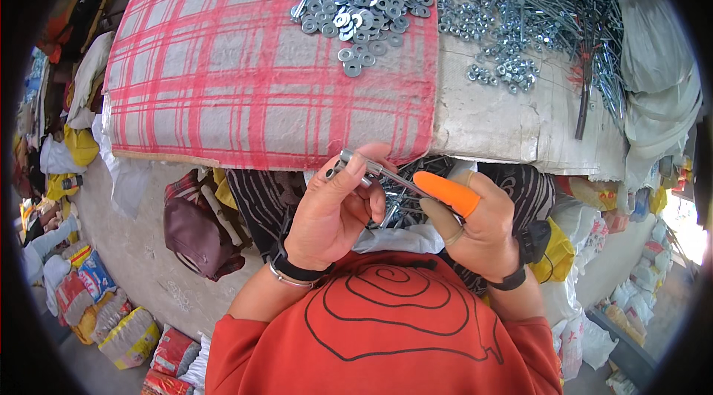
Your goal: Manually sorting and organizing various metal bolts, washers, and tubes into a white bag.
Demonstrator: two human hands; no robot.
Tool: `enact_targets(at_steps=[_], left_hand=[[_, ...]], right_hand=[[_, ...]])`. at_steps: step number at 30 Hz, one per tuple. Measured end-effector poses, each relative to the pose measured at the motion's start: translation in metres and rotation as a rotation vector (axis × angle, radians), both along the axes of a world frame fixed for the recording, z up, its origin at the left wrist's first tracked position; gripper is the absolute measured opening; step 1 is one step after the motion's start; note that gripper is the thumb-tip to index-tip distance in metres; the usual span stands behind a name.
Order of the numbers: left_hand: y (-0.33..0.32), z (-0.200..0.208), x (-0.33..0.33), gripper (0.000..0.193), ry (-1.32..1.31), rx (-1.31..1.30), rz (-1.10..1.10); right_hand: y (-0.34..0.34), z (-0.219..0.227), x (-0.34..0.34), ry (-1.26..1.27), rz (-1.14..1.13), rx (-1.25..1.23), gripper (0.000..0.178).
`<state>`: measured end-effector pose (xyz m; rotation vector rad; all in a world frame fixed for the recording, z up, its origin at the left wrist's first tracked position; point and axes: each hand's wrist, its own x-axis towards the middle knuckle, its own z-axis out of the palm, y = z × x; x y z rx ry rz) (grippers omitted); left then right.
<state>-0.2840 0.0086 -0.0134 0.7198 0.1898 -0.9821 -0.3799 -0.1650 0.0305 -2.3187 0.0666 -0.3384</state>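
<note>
Red cloth of a top printed with a black spiral line [401,313] lies nearest, at six o'clock. Beyond it, around the clock's centre, the bare left hand [323,213] pinches a short silver-coloured metal tube [346,156] with the thumb pressed against the fingers; a second tube-like end shows beside it, though how the pieces fit together is unclear. From that pinch a slender grey metal rod [399,179] slants toward four o'clock into the right hand [479,228], where digits in a bright orange finger sleeve [448,193] and a tan finger sleeve [441,219] close on its far end.

Slick metal against smooth sleeves could slip; if either pinch loosened, the rod would probably drop into the jumble of shiny metal parts [395,211] below and be hard to pick out. Tilting it out of line with the tube might make them bind. At twelve o'clock, a careless reach could scatter the heap of flat silver ring washers [365,5] across the red-and-white checked cloth [238,83].
</note>
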Motion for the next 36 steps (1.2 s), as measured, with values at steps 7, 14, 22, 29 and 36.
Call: enact_targets(at_steps=[7, 14, 22, 29, 36], left_hand=[[-0.017, 0.002, -0.032, 0.016, 0.023, -0.037, -0.232], [-0.003, 0.002, -0.014, 0.034, -0.087, 0.026, -0.388], [0.006, 0.001, 0.002, 0.037, -0.07, 0.104, -0.389], [0.012, -0.008, 0.007, 0.017, -0.121, 0.158, -0.376], [0.015, -0.012, 0.007, 0.015, -0.297, 0.2, -0.445]], right_hand=[[0.03, -0.018, 0.008, -0.24, -0.139, 0.154, 0.056], [-0.044, -0.033, 0.058, -0.197, -0.362, -0.261, 0.036], [-0.091, -0.027, 0.076, 0.015, -0.263, -0.523, 0.016], [-0.1, -0.015, 0.082, 0.148, -0.186, -0.48, 0.015], [-0.092, -0.018, 0.099, 0.094, -0.214, -0.228, 0.015]])
